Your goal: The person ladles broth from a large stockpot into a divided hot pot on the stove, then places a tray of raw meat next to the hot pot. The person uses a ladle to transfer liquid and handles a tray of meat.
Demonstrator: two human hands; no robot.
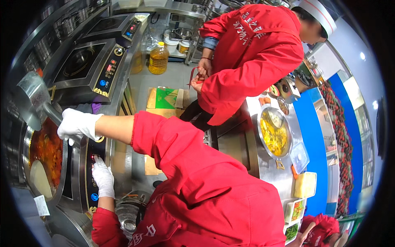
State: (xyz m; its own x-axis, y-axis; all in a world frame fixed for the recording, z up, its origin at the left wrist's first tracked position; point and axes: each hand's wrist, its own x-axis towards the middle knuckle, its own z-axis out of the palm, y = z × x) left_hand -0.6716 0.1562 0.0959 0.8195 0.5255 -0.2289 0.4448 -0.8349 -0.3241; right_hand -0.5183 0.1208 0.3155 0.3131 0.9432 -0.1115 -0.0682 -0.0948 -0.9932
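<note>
My right hand [78,126], in a white glove, grips the grey handle of a large metal dipper [34,92], raised above a wide metal pot [63,173]. The pot holds red, oily broth [46,148]; a pale oval object [40,179] lies at its lower side. My left hand [103,177], also gloved in white, touches the control panel [92,185] of the induction cooker beside the pot with a fingertip. A red light glows beside that finger. The left hand appears to hold nothing.
Two more induction cookers [80,61] stand farther along the counter. A co-worker in red [253,55] stands close by, holding a red strap. An oil jug [158,58] and flattened cardboard [160,112] are on the floor. Behind is a counter with a yellow dish pan [274,132].
</note>
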